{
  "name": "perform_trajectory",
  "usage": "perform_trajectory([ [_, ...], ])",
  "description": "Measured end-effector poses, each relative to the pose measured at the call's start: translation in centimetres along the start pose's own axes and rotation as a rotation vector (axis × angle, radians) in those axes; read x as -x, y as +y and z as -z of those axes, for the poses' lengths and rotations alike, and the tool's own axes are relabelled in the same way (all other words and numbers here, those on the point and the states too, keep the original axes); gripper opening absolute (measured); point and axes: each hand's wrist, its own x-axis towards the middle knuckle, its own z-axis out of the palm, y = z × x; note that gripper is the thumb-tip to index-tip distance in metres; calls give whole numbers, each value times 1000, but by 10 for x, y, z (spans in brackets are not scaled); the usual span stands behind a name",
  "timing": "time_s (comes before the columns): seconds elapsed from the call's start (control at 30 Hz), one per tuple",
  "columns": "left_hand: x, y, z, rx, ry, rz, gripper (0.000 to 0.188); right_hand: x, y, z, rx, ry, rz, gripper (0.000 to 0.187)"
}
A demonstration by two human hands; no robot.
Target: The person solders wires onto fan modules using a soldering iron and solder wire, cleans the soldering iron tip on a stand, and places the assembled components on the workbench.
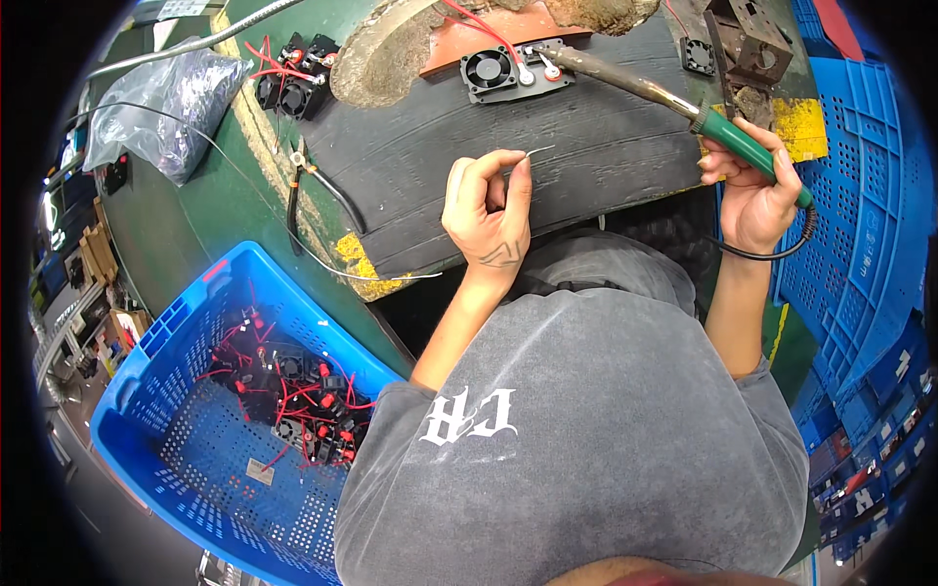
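Observation:
My right hand grips the green handle of a soldering iron. The iron's metal shaft reaches left, its tip at a small black cooling fan assembly with red wires and round terminals. Over the black mat, my left hand is closed in a pinch on a short piece of thin solder wire, which points toward the fan but stays apart from it. The fan assembly rests on the mat, against a reddish-brown block.
Pliers lie left of the mat, near more wired fans and a clear plastic bag. A blue crate at lower left holds several fan assemblies. Right stand a rusty metal holder, another fan and blue crates.

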Motion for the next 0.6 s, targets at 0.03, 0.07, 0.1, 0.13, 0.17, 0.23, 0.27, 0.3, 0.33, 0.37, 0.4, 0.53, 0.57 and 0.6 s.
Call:
perform_trajectory([
  [0.03,0,0,0,0,3,1,15,-1,1,0,0,0,0,57],
  [0.07,0,0,0,-1,5,2,15,-2,1,0,-4,-9,2,57],
  [0.1,-1,0,-1,-1,5,2,15,-3,2,0,-9,-17,3,57],
  [0.13,-1,-1,-1,-2,3,-7,15,-4,2,0,-10,-19,4,57],
  [0.17,-1,-2,-1,-4,1,-15,15,-5,3,-1,-4,-8,7,57],
  [0.23,-1,-2,-1,-11,2,-14,15,-5,2,-1,1,1,9,57],
  [0.27,-1,-1,0,-18,2,-11,15,-5,2,-1,-46,-8,5,57],
  [0.3,-2,-1,0,-20,4,-12,15,-5,1,0,-93,-18,1,57],
  [0.33,-2,0,0,-19,4,-14,15,-5,1,1,-93,-17,2,57],
  [0.37,-2,0,-1,-18,4,-15,14,-5,1,2,-102,-15,0,57],
  [0.4,-2,0,-1,-19,4,-16,14,-5,1,3,-111,-14,-3,57],
  [0.53,-2,1,-1,-35,-3,-1,13,-6,3,3,-56,3,3,57],
  [0.57,-2,2,-1,-43,-4,2,13,-6,4,3,-48,3,4,57],
  [0.6,-2,2,-1,-44,-3,0,13,-6,4,3,-40,4,4,57],
])
